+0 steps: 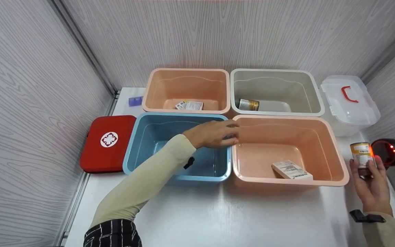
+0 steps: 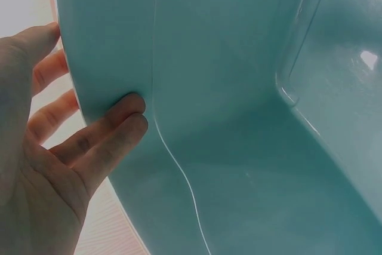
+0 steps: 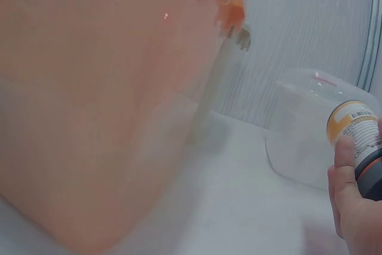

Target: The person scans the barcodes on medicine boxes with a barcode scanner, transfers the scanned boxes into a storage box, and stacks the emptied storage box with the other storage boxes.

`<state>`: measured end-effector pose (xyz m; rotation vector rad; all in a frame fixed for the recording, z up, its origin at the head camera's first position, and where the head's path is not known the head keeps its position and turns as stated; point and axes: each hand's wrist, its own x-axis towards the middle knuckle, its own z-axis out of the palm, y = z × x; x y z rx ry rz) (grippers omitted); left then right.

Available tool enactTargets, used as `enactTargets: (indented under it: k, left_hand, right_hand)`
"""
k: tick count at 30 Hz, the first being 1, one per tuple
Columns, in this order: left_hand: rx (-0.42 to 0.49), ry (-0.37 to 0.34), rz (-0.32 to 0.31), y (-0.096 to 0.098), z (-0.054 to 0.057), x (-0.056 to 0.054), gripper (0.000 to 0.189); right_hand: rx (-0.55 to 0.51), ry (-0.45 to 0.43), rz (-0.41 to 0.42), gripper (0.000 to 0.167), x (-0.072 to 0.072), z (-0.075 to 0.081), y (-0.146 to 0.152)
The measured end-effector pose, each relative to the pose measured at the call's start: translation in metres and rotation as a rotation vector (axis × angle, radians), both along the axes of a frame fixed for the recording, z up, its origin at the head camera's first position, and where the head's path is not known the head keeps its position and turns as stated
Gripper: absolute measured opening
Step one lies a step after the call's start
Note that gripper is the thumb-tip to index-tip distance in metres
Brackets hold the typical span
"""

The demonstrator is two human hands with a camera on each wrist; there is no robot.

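At the right, my right hand (image 1: 372, 185) grips a small labelled bottle (image 1: 360, 154) with a yellow band, white print and a dark lower end. Red light falls on its side, close to a black scanner (image 1: 391, 152). In the right wrist view the bottle (image 3: 355, 129) shows a barcode, with fingers wrapped along its label. My left hand (image 1: 214, 133) is over the right rim of the blue bin (image 1: 134, 147). Seen from the left wrist, two fingertips (image 2: 128, 120) lie against the bin's inner wall and other fingers pass outside the rim.
A front peach bin (image 1: 334, 161) holds a white box (image 1: 291, 170). Behind stand another peach bin (image 1: 187, 70) with small boxes (image 1: 194, 105) and a grey bin (image 1: 273, 71) with a similar bottle (image 1: 249, 104). A red first-aid case (image 1: 98, 147), purple pillbox (image 1: 135, 101) and clear lidded box (image 1: 350, 106) flank them.
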<state>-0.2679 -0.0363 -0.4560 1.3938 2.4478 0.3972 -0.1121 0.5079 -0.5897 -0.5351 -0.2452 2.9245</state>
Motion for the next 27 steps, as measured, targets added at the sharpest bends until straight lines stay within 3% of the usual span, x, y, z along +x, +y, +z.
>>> enactTargets:
  k: [12,27]
  left_hand:
    - [0.001,-0.011,0.004,0.001,0.001,0.000,0.038]
    - [0.015,-0.034,0.002,0.001,0.000,-0.002,0.035]
  right_hand:
    - [-0.069,-0.011,-0.025,0.042,0.002,-0.002,0.000]
    - [0.385,-0.174,-0.194,0.061,-0.002,0.017,-0.018]
